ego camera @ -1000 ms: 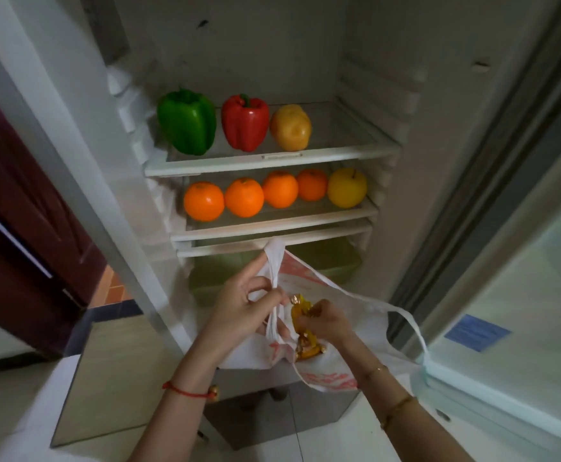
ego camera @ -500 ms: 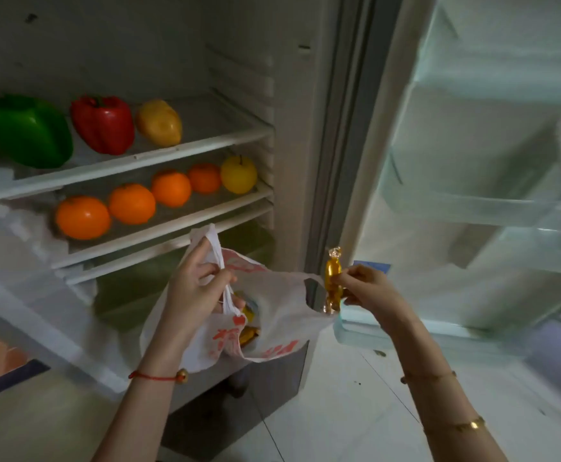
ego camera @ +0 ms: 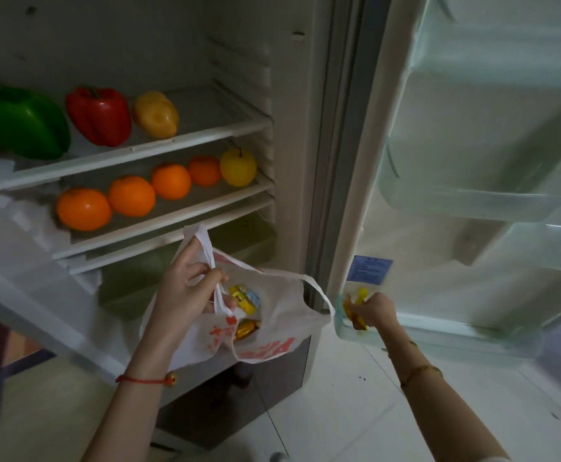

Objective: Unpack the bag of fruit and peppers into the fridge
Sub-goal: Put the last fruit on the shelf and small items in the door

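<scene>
My left hand [ego camera: 185, 288] grips one handle of a white plastic bag [ego camera: 272, 331] with red print, held open below the fridge shelves. Wrapped sweets [ego camera: 244, 296] lie inside it. My right hand [ego camera: 375, 310] pinches a gold-wrapped sweet [ego camera: 352, 311] inside the lowest door bin [ego camera: 439, 345]. On the upper shelf sit a green pepper [ego camera: 22, 123], a red pepper [ego camera: 100, 116] and a yellow fruit [ego camera: 155, 115]. Several oranges [ego camera: 132, 195] and a yellow apple [ego camera: 238, 167] line the lower shelf.
The fridge door stands open on the right with clear door bins [ego camera: 479, 195] higher up. A green crisper drawer [ego camera: 132, 278] sits under the shelves behind the bag. White tiled floor [ego camera: 339, 411] lies below, and a dark lower drawer front [ego camera: 239, 395] is beneath the bag.
My right hand has carried the gold-wrapped sweet from the bag's mouth down and right into the lowest door bin. My left hand keeps its hold on the bag handle.
</scene>
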Tool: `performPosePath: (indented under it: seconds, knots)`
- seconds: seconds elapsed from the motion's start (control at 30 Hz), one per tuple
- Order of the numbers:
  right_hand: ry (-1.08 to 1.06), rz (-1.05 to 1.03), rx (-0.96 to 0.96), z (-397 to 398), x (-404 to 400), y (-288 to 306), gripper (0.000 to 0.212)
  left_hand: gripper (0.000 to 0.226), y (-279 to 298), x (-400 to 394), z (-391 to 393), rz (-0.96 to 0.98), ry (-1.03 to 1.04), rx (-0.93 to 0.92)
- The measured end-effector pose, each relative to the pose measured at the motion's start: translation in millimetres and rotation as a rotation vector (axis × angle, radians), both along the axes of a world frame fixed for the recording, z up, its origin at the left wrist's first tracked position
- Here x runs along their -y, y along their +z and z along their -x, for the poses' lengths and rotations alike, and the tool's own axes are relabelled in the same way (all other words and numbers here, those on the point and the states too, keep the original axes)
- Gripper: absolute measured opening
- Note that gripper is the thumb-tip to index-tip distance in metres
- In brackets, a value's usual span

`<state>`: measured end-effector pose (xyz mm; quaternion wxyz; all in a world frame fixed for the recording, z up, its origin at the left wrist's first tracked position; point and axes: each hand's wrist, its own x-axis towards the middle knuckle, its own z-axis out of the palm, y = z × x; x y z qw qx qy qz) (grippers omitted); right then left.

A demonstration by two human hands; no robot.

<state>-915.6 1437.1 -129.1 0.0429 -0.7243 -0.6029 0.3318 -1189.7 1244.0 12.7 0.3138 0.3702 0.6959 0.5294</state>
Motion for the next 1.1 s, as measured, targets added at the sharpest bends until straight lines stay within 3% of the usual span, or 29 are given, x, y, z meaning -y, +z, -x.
performPosePath:
  seconds: [0.07, 0.2, 0.53, 0.7, 0.8, 0.9, 0.97, 1.03, 1.1]
  knots:
    - [0.052, 0.036, 0.036, 4.1, -1.2, -9.2, 0.03, 0.074, 2.2, 3.0, 1.2, -0.013, 0.011, 0.01]
    - [0.083, 0.085, 0.102, 8.9, -3.3, -22.5, 0.043, 0.075, 4.5, 8.1, 2.8, -0.017, 0.043, 0.034]
    - [0.063, 0.062, 0.125, -6.7, -12.0, -40.5, 0.027, 0.073, 8.8, 14.4, 5.9, -0.023, 0.053, 0.069]
    - [0.129, -0.079, 0.132, 7.4, 0.2, 2.1, 0.023, 0.074, 8.1, 15.7, 8.3, -0.025, 0.038, 0.058]
    - [0.231, -0.078, -0.099, 23.9, 8.3, 49.9, 0.029, 0.074, 8.5, 18.9, 11.0, -0.027, 0.026, 0.079]
    - [0.341, 0.109, -0.531, 42.9, 32.0, 105.6, 0.025, 0.073, 8.4, 21.4, 15.1, -0.028, 0.02, 0.077]
    - [0.496, 0.24, -0.7, 58.0, 45.1, 131.7, 0.027, 0.072, 7.8, 23.2, 18.4, -0.032, 0.027, 0.055]
    - [0.629, 0.326, -0.753, 77.2, 55.8, 143.1, 0.029, 0.071, 9.0, 25.4, 19.5, -0.04, 0.023, 0.058]
    - [0.689, 0.328, -0.679, 102.2, 61.9, 137.0, 0.03, 0.069, 10.9, 27.5, 19.6, -0.062, 0.015, 0.083]
